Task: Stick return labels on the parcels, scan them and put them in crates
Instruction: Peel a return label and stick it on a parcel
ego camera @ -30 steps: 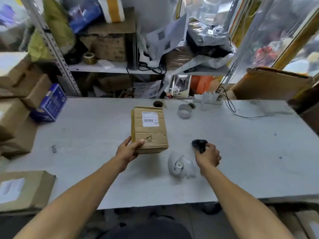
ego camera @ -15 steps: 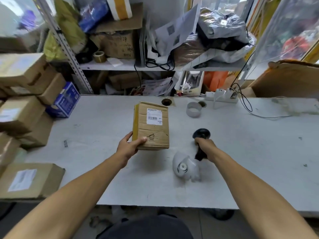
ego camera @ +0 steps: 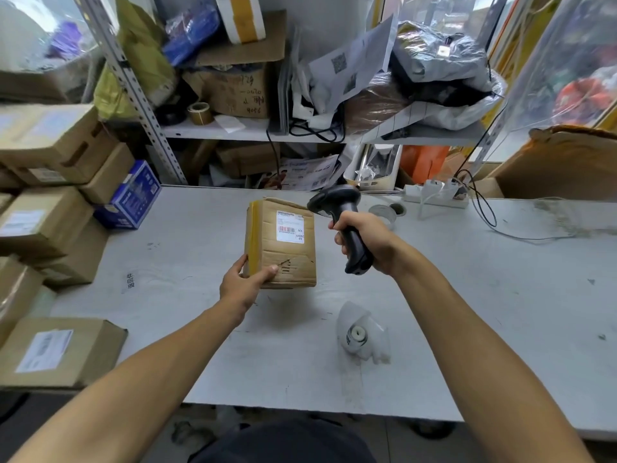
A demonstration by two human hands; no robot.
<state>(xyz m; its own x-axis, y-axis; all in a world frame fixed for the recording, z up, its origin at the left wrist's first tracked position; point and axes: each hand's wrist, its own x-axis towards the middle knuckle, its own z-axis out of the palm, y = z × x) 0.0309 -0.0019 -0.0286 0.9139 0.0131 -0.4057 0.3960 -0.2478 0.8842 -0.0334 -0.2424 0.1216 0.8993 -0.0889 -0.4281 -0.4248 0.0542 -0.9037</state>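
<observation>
Bare grey table (ego camera: 467, 295) lies right of the parcel (ego camera: 283, 259), creased brown cardboard with a white barcode label (ego camera: 290, 226), gripped at its near-left corner by the left hand (ego camera: 243, 282), while the right hand (ego camera: 364, 238) clasps the black scanner (ego camera: 344, 222) beside it.

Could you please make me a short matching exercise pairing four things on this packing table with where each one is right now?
Things:
1. barcode scanner
2. labelled parcel
3. label roll
4. blue box

Places:
A. lying on the table near the front edge
B. gripped in the right hand
C. at the table's left side, beside the stacked cartons
D. held at its near corner by the left hand

Pairs: 1-B, 2-D, 3-A, 4-C
</observation>
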